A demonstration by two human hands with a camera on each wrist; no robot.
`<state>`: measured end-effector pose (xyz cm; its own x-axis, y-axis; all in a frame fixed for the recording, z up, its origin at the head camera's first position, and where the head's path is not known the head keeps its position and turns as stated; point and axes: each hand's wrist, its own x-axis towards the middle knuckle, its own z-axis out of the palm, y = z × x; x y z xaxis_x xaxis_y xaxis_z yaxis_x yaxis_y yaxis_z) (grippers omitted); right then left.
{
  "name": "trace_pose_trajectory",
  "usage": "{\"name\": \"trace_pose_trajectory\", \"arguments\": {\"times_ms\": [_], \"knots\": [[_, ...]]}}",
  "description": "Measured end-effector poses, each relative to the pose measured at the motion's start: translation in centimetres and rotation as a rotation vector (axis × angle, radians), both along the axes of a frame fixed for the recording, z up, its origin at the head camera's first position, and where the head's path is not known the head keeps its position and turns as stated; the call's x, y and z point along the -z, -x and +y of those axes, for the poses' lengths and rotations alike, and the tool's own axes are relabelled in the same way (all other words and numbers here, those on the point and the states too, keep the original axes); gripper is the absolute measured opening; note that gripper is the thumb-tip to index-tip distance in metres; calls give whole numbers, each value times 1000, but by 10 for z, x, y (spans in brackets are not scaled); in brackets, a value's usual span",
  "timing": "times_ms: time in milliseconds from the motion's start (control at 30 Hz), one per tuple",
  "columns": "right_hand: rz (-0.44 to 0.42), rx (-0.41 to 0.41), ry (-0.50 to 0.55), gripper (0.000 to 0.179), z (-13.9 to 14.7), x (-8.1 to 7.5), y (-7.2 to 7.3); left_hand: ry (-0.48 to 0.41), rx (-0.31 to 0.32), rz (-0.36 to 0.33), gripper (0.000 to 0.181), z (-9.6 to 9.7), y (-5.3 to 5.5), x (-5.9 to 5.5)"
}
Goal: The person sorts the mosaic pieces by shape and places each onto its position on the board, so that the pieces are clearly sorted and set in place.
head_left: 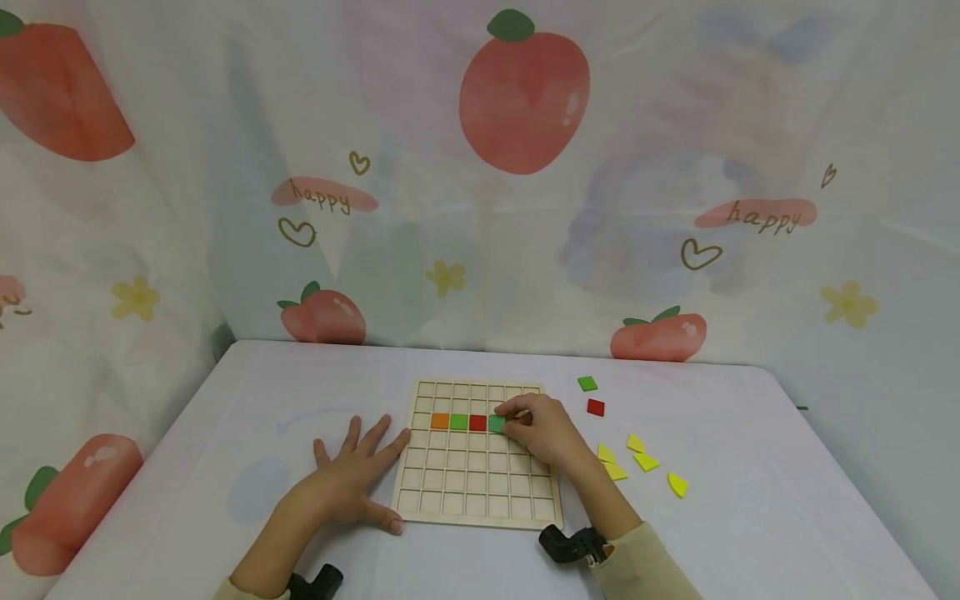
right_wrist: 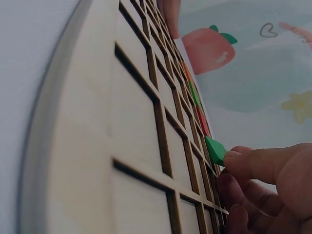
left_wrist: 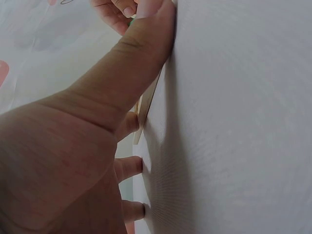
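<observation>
A wooden grid board (head_left: 453,482) lies flat on the table. In one of its upper rows sit an orange square tile (head_left: 440,421), a green tile (head_left: 459,422) and a red tile (head_left: 477,422), side by side. My right hand (head_left: 543,429) pinches a teal-green tile (head_left: 496,424) just right of the red one. The right wrist view shows this tile (right_wrist: 214,150) tilted up from the grid, between thumb and finger. My left hand (head_left: 348,479) is spread at the board's left side, with its thumb by the lower left corner and fingertips on the table.
Right of the board lie a loose green tile (head_left: 587,383), a red tile (head_left: 596,407) and several yellow pieces (head_left: 644,461), some close to the right forearm. A printed cloth backdrop (head_left: 480,250) hangs behind the white table (head_left: 750,517).
</observation>
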<state>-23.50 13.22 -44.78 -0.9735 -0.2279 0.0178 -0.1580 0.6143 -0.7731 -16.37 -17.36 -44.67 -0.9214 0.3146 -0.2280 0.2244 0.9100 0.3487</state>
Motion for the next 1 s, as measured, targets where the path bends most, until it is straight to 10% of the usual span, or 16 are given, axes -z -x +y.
{"name": "trace_pose_trajectory", "arguments": {"times_ms": [1000], "knots": [[21, -72, -62, 24, 1, -1, -2, -5, 1, 0, 124, 0, 0, 0]]}}
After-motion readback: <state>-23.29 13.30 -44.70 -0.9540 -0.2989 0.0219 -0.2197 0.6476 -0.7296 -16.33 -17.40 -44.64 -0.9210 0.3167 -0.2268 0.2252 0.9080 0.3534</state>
